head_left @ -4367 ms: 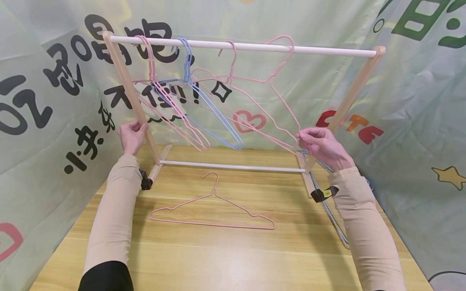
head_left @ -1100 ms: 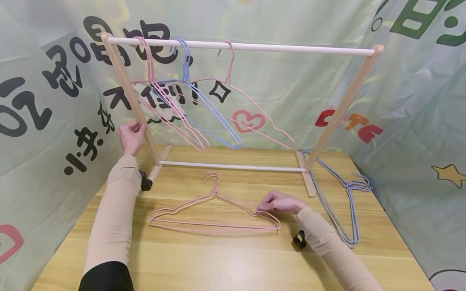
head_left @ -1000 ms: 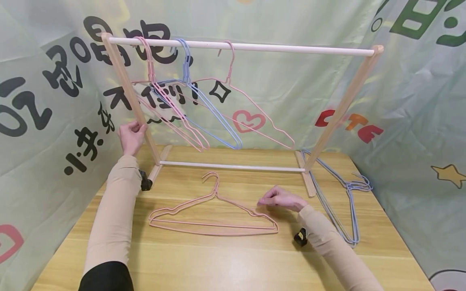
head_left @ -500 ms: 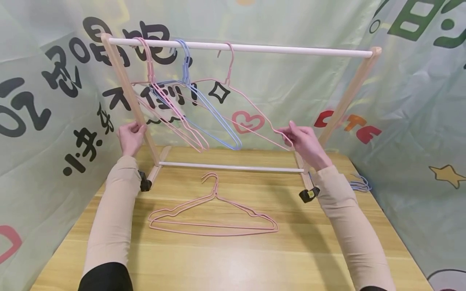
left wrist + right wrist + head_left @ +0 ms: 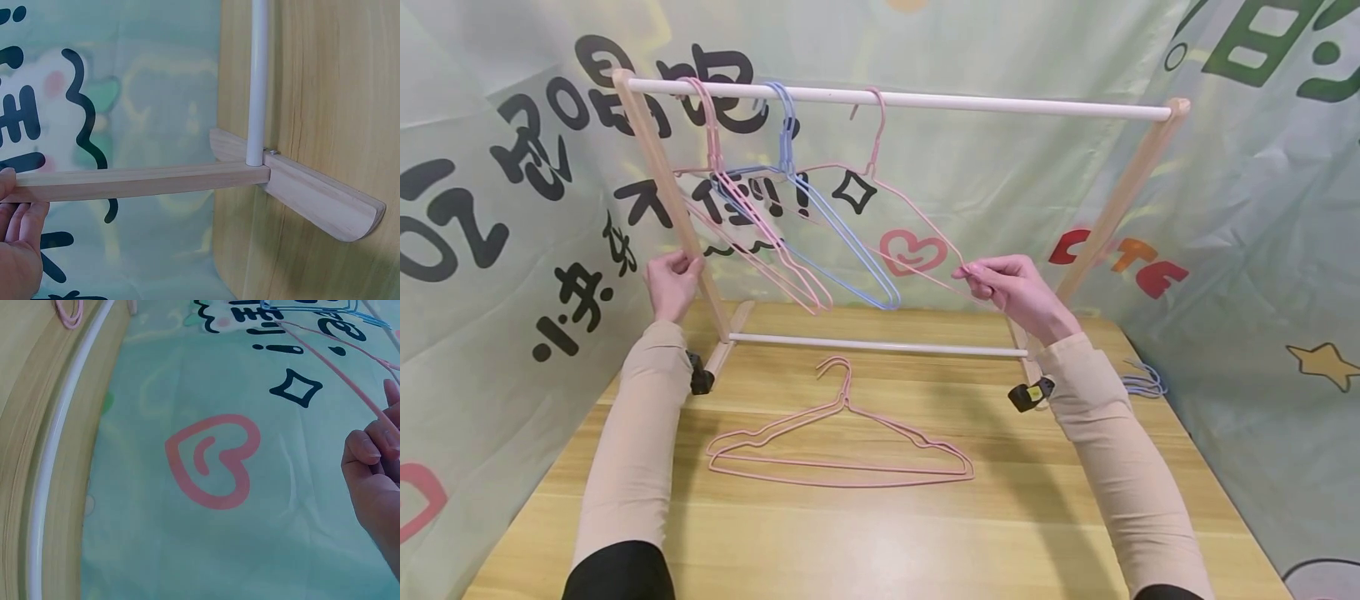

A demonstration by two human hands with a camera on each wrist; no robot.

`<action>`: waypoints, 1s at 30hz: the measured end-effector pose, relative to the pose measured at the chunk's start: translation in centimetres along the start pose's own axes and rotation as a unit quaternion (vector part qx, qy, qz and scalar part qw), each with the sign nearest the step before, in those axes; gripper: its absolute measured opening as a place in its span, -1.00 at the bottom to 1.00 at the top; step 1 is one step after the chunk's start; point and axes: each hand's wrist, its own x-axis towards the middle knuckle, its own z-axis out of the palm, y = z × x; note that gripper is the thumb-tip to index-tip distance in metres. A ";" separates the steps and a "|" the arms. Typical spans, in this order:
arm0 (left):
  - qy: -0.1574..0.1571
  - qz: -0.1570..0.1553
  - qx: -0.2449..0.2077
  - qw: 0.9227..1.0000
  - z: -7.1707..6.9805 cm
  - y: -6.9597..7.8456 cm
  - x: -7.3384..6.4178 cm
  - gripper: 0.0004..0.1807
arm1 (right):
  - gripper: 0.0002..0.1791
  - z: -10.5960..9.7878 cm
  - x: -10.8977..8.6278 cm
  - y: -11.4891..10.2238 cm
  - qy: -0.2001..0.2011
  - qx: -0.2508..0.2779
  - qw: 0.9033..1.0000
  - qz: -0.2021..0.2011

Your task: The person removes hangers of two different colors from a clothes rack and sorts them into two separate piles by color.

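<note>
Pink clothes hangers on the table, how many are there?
2, overlapping on the table: one pink clothes hanger lies slightly in front, the other just behind. Another directly underneath could be hidden.

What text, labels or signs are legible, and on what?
"C TE": coloured letters on the backdrop; the rack's right post crosses the gap.
"小快": small black characters, backdrop, left; the third is unsure.
"不" and "!": black, same backdrop; hangers partly cover what lies between.
Large black characters: too folded and stylised to read surely.
Green character: cut off, unreadable.
Yellow label on the black box at the right wrist: too small.
</note>
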 end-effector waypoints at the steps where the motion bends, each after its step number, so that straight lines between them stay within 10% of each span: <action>1: 0.000 0.000 0.001 1.000 0.0 0.0 0.0 -0.63 | -0.77 0.0 0.0 0.0 -0.001 0.008 1.000 0.003; 30: 0.010 -0.004 0.001 1.000 0.1 -0.1 0.1 -0.64 | -0.67 0.2 -0.3 -0.4 0.021 0.105 0.994 0.011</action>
